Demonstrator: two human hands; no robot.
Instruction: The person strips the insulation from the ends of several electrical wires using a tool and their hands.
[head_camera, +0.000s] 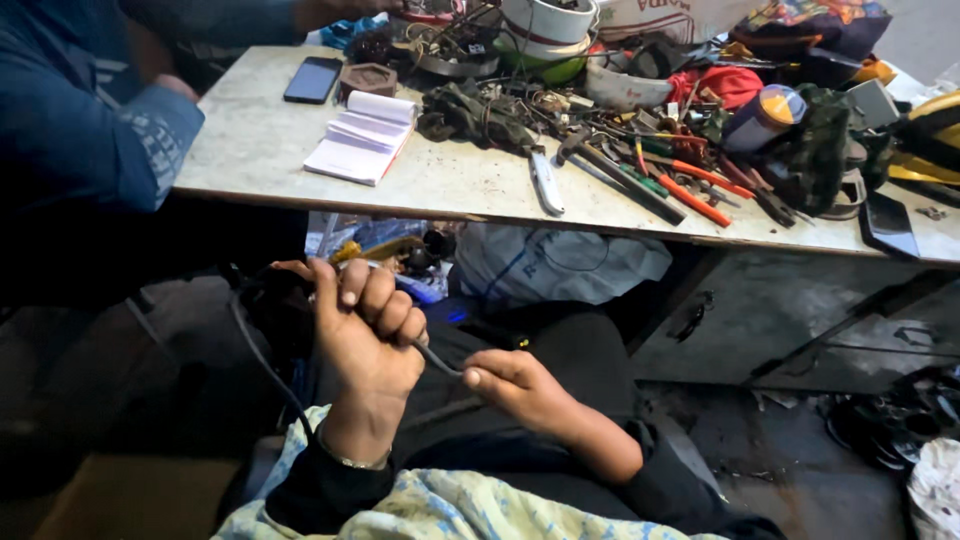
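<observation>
My left hand (368, 335) is raised in a fist, shut around a thin black cable (438, 360). The cable runs out of the fist to my right hand (508, 383), which pinches it between thumb and fingers just to the right and lower. Another stretch of the cable loops down to the left of my left wrist, over dark cloth. Both hands are below the front edge of a worn workbench (260, 150). A thin bangle sits on my left wrist.
The bench holds a white notepad (362, 135), a dark phone (312, 79), a utility knife (546, 183), orange-handled screwdrivers (693, 200) and a heap of tools and wires. Another person's blue sleeve (90, 120) leans on the bench at left. A plastic bag (560, 265) lies underneath.
</observation>
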